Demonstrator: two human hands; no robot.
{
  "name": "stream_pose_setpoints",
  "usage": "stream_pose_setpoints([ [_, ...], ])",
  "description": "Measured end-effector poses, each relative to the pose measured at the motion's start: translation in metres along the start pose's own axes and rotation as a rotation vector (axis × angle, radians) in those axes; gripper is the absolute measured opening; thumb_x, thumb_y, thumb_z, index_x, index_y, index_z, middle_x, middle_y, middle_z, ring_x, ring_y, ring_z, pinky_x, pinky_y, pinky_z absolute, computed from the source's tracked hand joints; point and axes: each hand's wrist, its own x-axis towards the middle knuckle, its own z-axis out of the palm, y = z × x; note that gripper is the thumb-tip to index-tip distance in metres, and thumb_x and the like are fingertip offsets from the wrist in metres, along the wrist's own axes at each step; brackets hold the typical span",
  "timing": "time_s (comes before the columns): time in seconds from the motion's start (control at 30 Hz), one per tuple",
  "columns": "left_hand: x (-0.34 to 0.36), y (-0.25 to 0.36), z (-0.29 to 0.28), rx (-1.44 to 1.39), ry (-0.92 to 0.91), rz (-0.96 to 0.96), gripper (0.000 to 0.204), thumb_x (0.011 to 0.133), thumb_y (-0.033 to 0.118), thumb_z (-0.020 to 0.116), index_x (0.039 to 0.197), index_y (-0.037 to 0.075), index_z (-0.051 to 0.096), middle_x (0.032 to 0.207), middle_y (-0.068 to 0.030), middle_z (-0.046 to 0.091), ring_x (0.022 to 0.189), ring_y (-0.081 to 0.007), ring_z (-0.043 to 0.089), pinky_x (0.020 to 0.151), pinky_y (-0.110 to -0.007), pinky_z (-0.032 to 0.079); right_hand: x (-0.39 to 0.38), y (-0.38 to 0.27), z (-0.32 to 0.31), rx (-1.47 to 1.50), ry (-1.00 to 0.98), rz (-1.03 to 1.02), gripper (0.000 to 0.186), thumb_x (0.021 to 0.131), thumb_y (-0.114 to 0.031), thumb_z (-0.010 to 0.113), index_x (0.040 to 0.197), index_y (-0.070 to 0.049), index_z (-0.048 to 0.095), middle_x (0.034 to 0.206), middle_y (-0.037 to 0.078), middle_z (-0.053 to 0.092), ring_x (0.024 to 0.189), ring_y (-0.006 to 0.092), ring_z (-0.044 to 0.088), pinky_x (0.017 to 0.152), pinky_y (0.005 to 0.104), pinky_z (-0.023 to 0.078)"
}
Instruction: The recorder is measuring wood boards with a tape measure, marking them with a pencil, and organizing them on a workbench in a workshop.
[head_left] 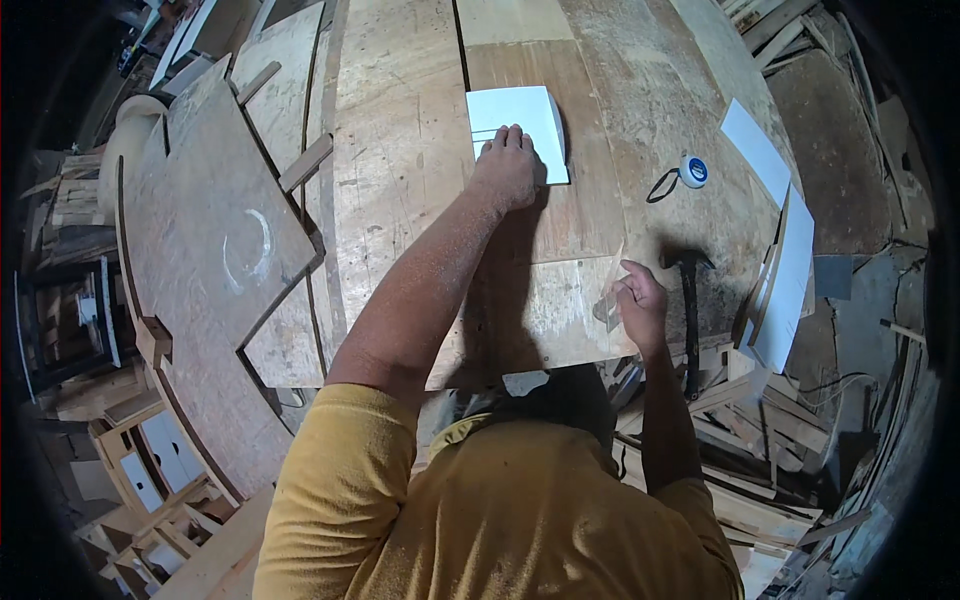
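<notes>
At far left, beyond the desk (395,150), a dark rectangular frame (20,330), then a light wooden cabinet (150,460) with white panels, lower down. Next, a broad plywood sheet (200,200) with a stepped right edge, marked with a pale curved smear (265,245); on its left border, a small wood block (153,340); at the stepped edge, two short wood strips (306,162). Across bare planks to the left grip (507,172), laid palm-down with fingers close together on top of a white panel piece (530,108), toward the far side of the desk; thumb hidden, so impossible to tell whether clasped around it or merely resting. Beside the fingertips, thin dark lines on the white face. Nearer the front edge, the right grip (643,303), curled narrow, with a thin, pale, see-through piece (604,312) at the thumb; firmly pinched or only touched, impossible to tell. Farther right, a white-and-blue tape measure (693,171) with a black wrist loop (660,187); below, a black hammer (690,310), handle toward the front edge. Along the right edge, white panels (793,285), overlapping and angled; past them, scrap wood (775,415) on the floor.
</notes>
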Motion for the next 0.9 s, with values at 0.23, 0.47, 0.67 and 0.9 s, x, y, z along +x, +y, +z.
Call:
stream_pose_setpoints([
  [0.23, 0.007, -0.005, -0.004, 0.037, 0.002, 0.021, 0.079, 0.074, 0.026, 0.072, 0.137, -0.007, 0.037, 0.144, -0.0269, 0.036, 0.136, -0.0422, 0.034, 0.112, -0.047, 0.033, -0.002, 0.000, -0.005, 0.048, -0.079, -0.142, 0.035, 0.088, 0.005, 0.057, 0.122, 0.000, 0.054, 0.076, 0.002, 0.058, 0.059, 0.0060, 0.051, 0.053, 0.0215, 0.043],
  [0.47, 0.013, -0.008, -0.009, 0.036, -0.049, -0.010, 0.087, 0.074, 0.029, 0.073, 0.143, -0.004, 0.031, 0.151, -0.0268, 0.028, 0.141, -0.0411, 0.025, 0.116, -0.043, 0.027, -0.004, -0.003, -0.015, 0.065, -0.167, -0.017, 0.033, 0.087, -0.007, 0.065, 0.119, -0.001, 0.057, 0.085, 0.012, 0.068, 0.076, 0.0167, 0.064, 0.069, 0.0303, 0.051],
  [0.67, 0.022, -0.012, -0.012, 0.051, -0.054, -0.024, 0.087, 0.071, 0.023, 0.072, 0.143, -0.003, 0.031, 0.151, -0.0250, 0.028, 0.141, -0.0402, 0.026, 0.114, -0.045, 0.029, -0.001, -0.005, -0.028, 0.002, -0.198, -0.173, 0.033, 0.086, -0.005, 0.063, 0.119, -0.002, 0.058, 0.087, 0.014, 0.066, 0.077, 0.0205, 0.065, 0.070, 0.0324, 0.051],
  [0.9, 0.054, -0.031, -0.019, 0.073, -0.124, -0.047, 0.081, 0.076, 0.018, 0.064, 0.145, -0.004, 0.028, 0.154, -0.0249, 0.022, 0.144, -0.0374, 0.021, 0.119, -0.040, 0.023, 0.005, 0.014, -0.035, 0.089, -0.268, -0.094, 0.030, 0.084, -0.009, 0.066, 0.113, -0.004, 0.061, 0.078, 0.011, 0.065, 0.069, 0.0212, 0.063, 0.065, 0.0343, 0.051],
])
